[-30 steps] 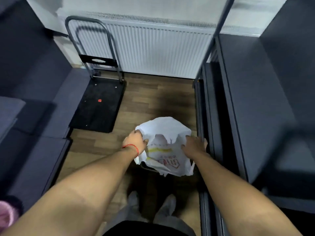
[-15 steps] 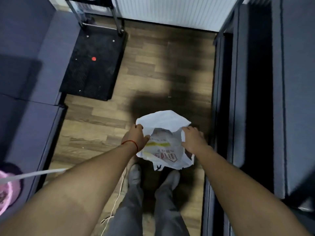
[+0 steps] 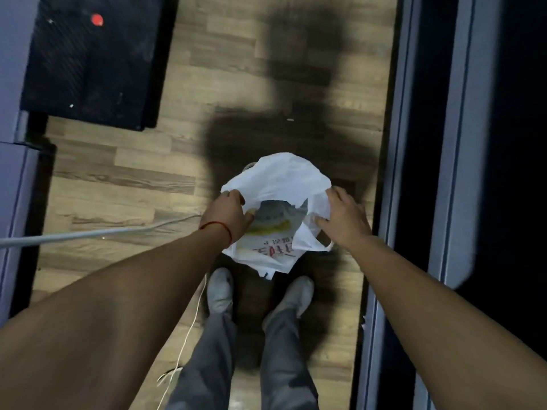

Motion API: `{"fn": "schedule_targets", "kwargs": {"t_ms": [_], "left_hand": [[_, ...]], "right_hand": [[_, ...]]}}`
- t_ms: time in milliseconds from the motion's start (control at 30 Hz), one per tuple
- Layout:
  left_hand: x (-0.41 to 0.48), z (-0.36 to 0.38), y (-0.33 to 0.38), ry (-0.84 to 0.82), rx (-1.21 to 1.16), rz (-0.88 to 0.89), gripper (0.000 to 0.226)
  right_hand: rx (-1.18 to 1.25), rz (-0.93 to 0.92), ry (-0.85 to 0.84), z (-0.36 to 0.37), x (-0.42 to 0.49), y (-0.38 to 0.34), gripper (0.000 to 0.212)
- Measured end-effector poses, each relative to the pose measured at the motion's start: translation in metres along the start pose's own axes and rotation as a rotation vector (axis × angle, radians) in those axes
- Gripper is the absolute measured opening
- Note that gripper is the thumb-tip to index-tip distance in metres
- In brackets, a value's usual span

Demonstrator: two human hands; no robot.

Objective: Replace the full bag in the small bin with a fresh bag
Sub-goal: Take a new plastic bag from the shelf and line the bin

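A white plastic bag point(image 3: 284, 179) with red and yellow print is held open low over the floor, just ahead of my feet. A sliver of the small bin's grey rim point(image 3: 249, 166) shows at the bag's far left edge; the bag hides the rest of the bin. My left hand point(image 3: 229, 213), a red string on its wrist, grips the bag's left edge. On the right edge lies my right hand point(image 3: 344, 217), thumb inside the mouth and fingers spread over the outside.
A black trolley deck point(image 3: 91, 60) with a red dot lies at far left. Grey sofa cushions point(image 3: 11, 179) line the left edge. A grey cable point(image 3: 88, 233) and a thin white cord point(image 3: 189, 329) cross the wood floor. A dark cabinet frame point(image 3: 414, 143) walls the right.
My view has tilted further down, so the radiator and trolley handle have left the frame. The bag's mouth is spread wider between my hands, and the bin rim now shows.
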State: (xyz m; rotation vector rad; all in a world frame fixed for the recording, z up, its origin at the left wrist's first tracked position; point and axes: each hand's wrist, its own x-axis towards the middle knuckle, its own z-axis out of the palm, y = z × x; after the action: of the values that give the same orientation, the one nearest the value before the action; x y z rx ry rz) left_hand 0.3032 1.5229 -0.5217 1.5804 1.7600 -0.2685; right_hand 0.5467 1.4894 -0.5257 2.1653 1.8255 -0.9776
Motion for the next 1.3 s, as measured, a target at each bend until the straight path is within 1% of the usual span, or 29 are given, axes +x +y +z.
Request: {"fn": "schedule_targets", "kwargs": {"t_ms": [133, 233, 300, 367, 467, 533, 600, 667, 733, 767, 833, 867, 1033, 1167, 1233, 1300], "left_hand": [[0.018, 0.007, -0.005, 0.011, -0.022, -0.018, 0.046], [0.029, 0.013, -0.01, 0.029, 0.022, 0.003, 0.047], [0.035, 0.02, -0.012, 0.037, 0.009, 0.021, 0.046], [0.04, 0.028, -0.014, 0.043, -0.056, 0.029, 0.045], [0.051, 0.043, -0.016, 0.041, -0.108, 0.056, 0.045], [0.061, 0.057, -0.019, 0.029, -0.107, 0.073, 0.046], [0.07, 0.07, -0.024, 0.02, -0.12, 0.077, 0.048], [0.08, 0.083, -0.032, 0.008, -0.139, 0.087, 0.051], [0.089, 0.092, -0.039, 0.004, -0.149, 0.119, 0.053], [0.094, 0.097, -0.041, 0.011, -0.15, 0.14, 0.053], [0.103, 0.105, -0.044, 0.023, -0.156, 0.156, 0.055], [0.107, 0.109, -0.046, 0.015, -0.166, 0.149, 0.056], [0.125, 0.123, -0.05, -0.064, -0.14, 0.171, 0.064], [0.135, 0.133, -0.052, -0.156, -0.086, 0.134, 0.076], [0.136, 0.135, -0.054, -0.19, -0.073, 0.111, 0.078], [0.132, 0.131, -0.054, -0.171, -0.096, 0.094, 0.074]], "right_hand": [[-0.101, -0.02, -0.035, 0.015, 0.015, -0.001, 0.073], [-0.136, 0.01, -0.014, 0.025, 0.03, -0.007, 0.062], [-0.078, 0.08, -0.047, 0.033, 0.039, -0.011, 0.068], [0.038, 0.119, -0.12, 0.042, 0.047, -0.013, 0.083], [0.179, 0.081, -0.236, 0.061, 0.059, -0.013, 0.101], [0.248, 0.08, -0.25, 0.078, 0.07, -0.01, 0.105], [0.315, 0.072, -0.232, 0.095, 0.079, -0.008, 0.105], [0.315, 0.049, -0.228, 0.109, 0.09, -0.004, 0.1], [0.235, 0.042, -0.24, 0.118, 0.099, -0.001, 0.095], [0.153, 0.031, -0.242, 0.124, 0.103, 0.0, 0.095], [-0.01, -0.002, -0.238, 0.132, 0.11, -0.001, 0.098], [-0.042, -0.006, -0.243, 0.135, 0.112, -0.002, 0.1], [-0.097, -0.01, -0.307, 0.146, 0.126, 0.0, 0.097], [-0.175, 0.035, -0.351, 0.149, 0.131, -0.006, 0.091], [-0.184, 0.03, -0.336, 0.15, 0.131, -0.006, 0.09], [-0.136, 0.019, -0.3, 0.149, 0.128, -0.002, 0.082]]}}
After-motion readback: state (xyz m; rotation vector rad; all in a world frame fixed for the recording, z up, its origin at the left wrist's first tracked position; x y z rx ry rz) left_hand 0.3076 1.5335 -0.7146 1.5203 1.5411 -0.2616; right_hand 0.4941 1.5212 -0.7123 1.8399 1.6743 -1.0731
